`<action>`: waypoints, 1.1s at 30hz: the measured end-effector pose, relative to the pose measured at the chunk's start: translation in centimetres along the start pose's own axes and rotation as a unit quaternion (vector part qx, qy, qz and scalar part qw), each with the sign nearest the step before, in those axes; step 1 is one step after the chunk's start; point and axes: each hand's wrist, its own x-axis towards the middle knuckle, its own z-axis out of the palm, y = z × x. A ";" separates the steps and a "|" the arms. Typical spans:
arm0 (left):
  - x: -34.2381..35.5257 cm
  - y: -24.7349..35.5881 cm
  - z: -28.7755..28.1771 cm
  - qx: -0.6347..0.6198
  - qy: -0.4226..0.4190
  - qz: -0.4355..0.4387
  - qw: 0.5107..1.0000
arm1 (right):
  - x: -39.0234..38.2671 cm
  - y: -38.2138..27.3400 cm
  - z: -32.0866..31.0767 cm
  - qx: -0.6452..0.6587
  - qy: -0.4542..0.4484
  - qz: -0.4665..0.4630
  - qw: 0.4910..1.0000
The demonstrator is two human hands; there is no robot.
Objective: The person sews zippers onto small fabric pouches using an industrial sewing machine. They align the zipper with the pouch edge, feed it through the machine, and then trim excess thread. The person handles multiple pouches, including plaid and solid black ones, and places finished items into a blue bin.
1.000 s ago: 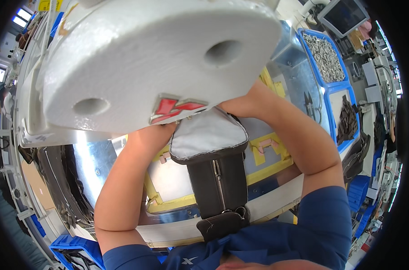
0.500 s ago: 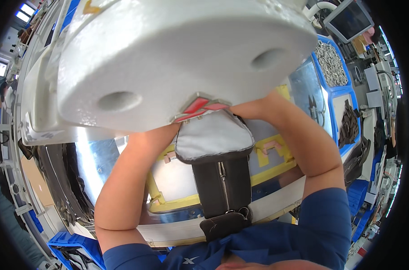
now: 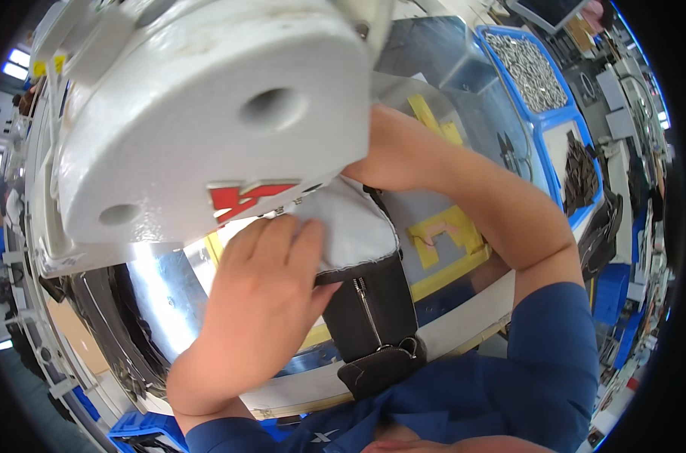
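A black bag piece with pale grey lining [image 3: 356, 230] lies under the head of a white sewing machine [image 3: 199, 113]. My left hand [image 3: 264, 291] rests over the lining's left side, fingers stretched forward toward the machine and thumb out to the side. At the far right edge of the lining is my right hand [image 3: 392, 155], its fingers hidden behind the machine head. From the lined part a black panel with a metal zipper [image 3: 364, 306] runs toward me. A small black flap with a metal ring [image 3: 384, 370] sits at its near end, against my shirt.
Yellow tape [image 3: 449, 279] marks the metal machine bed. Small scissors [image 3: 507, 151] lie to the right, beside blue trays of metal hardware [image 3: 526, 72] and dark pieces [image 3: 581, 177]. Black zippered pieces [image 3: 116, 325] are stacked at left, above a blue crate [image 3: 143, 426].
My left hand has come out from behind the machine head and back onto the lining. The view has shifted, so the machine appears farther left. My right hand stays by the far edge.
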 end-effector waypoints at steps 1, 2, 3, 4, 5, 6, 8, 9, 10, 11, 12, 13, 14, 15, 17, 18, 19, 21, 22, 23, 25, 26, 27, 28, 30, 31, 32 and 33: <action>0.4 -0.3 0.7 -0.024 0.005 0.025 0.999 | 0.0 -0.1 -0.1 -0.004 -0.002 0.002 1.000; 1.1 -0.8 1.8 -0.049 0.010 0.049 0.998 | 0.0 -0.3 -0.3 -0.005 -0.009 0.007 1.000; 1.6 -1.1 2.4 -0.073 0.015 0.071 0.995 | 0.1 -0.6 -0.5 -0.004 -0.017 0.008 1.000; 1.7 -1.1 2.5 -0.077 -0.006 0.072 0.994 | 0.1 -1.2 -1.0 -0.011 -0.031 0.018 0.999; 1.8 -1.2 2.5 -0.071 -0.013 0.074 0.995 | 0.0 -1.9 -1.7 -0.018 -0.045 0.027 0.998; 1.8 -1.2 2.6 -0.066 -0.019 0.077 0.995 | -0.1 -2.2 -2.0 -0.027 -0.059 0.037 0.997; 2.0 -1.3 2.9 -0.052 -0.026 0.085 0.995 | -0.1 -2.1 -1.8 -0.023 -0.055 0.039 0.997; 2.0 -1.3 3.1 -0.042 -0.028 0.088 0.995 | -0.1 -2.1 -1.7 -0.021 -0.054 0.039 0.998; 2.0 -1.4 3.3 -0.033 -0.029 0.091 0.995 | -0.1 -2.1 -1.7 -0.030 -0.055 0.042 0.997; 1.9 -1.4 3.6 -0.026 -0.029 0.092 0.995 | 0.0 -2.1 -1.6 -0.039 -0.057 0.044 0.997; 1.9 -1.5 3.8 -0.018 -0.028 0.094 0.995 | 0.0 -2.1 -1.6 -0.048 -0.059 0.047 0.996; 1.9 -1.6 4.0 -0.011 -0.027 0.095 0.995 | 0.0 -2.0 -1.5 -0.049 -0.051 0.046 0.996; 1.9 -1.5 3.9 -0.010 -0.030 0.093 0.995 | -0.1 -1.9 -1.3 -0.050 -0.043 0.044 0.997; 1.9 -1.5 3.9 -0.010 -0.033 0.091 0.995 | -0.2 -1.8 -1.2 -0.051 -0.036 0.042 0.997; 1.9 -1.5 3.7 -0.003 -0.035 0.084 0.996 | 0.0 -2.1 -1.1 -0.049 -0.042 0.044 0.997; 1.9 -1.5 3.6 0.004 -0.035 0.080 0.996 | 0.1 -2.2 -1.0 -0.048 -0.044 0.044 0.997; 1.9 -1.4 3.5 0.011 -0.035 0.075 0.996 | 0.2 -2.0 -0.6 -0.044 -0.031 0.030 0.998; 1.8 -1.3 3.2 0.005 -0.046 0.056 0.997 | 0.5 -1.8 0.3 -0.036 -0.007 0.000 0.999; 1.8 -1.3 3.0 0.003 -0.051 0.045 0.998 | 0.6 -2.1 0.3 -0.028 -0.026 0.011 0.999; 1.7 -1.3 3.0 0.008 -0.052 0.039 0.998 | 0.6 -2.6 0.0 -0.020 -0.045 0.021 0.999; 1.7 -1.2 2.9 0.018 -0.052 0.033 0.998 | 0.6 -3.0 0.0 -0.014 -0.047 0.030 0.998; 1.6 -1.2 2.9 0.016 -0.054 0.032 0.998 | 0.6 -2.6 0.7 -0.013 -0.031 0.026 0.999; 1.6 -1.2 2.8 0.015 -0.054 0.030 0.998 | 0.7 -2.3 1.2 -0.013 -0.015 0.020 1.000; 1.6 -1.2 2.8 0.013 -0.054 0.029 0.998 | 0.7 -1.9 1.6 -0.013 -0.006 0.005 1.000; 1.6 -1.2 2.8 0.015 -0.056 0.029 0.998 | 0.7 -1.2 1.9 -0.011 0.012 -0.027 1.000; 1.6 -1.2 2.7 0.016 -0.056 0.029 0.998 | 0.6 -1.1 1.7 -0.003 0.016 -0.024 1.000; 1.6 -1.1 2.6 0.015 -0.063 0.027 0.998 | 0.3 -1.2 1.5 0.005 0.021 -0.020 1.000; 1.7 -1.0 2.4 0.013 -0.070 0.025 0.997 | 0.2 -1.3 1.2 0.012 0.025 -0.017 0.999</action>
